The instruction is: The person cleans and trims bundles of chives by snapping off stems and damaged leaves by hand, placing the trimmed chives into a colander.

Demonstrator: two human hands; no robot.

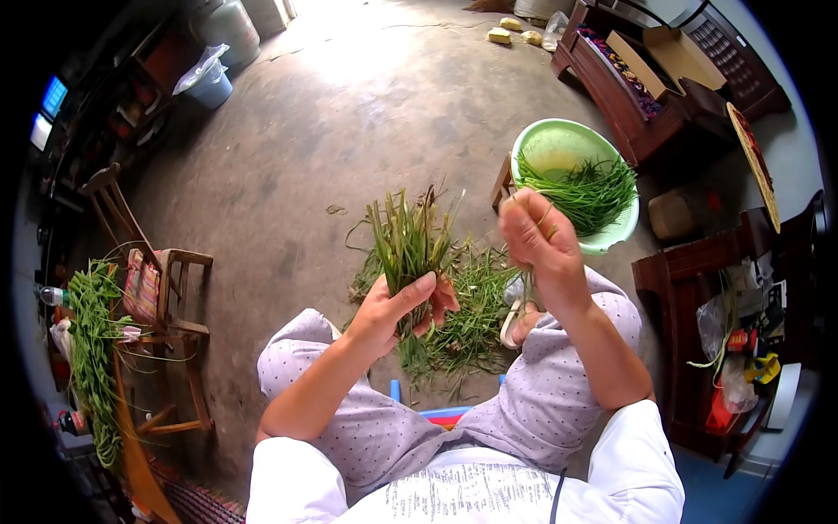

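The floor (292, 153) is bare, blotchy grey-brown, with bright glare at the far end. Messy heap of green stalks (476, 316) right on it, a little scrap (336, 210) lying off to the left, plus a wooden chair (188, 256), a bagged blue bin (212, 91) and, way further out, some yellow lumps (498, 36).

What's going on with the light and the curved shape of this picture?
Head view: black borders curve around a wide, bowed scene; white glare washes out the smooth grey-brown floor near the top. Same head view: the bunch of long green stems in the bare left hand reads clearly.
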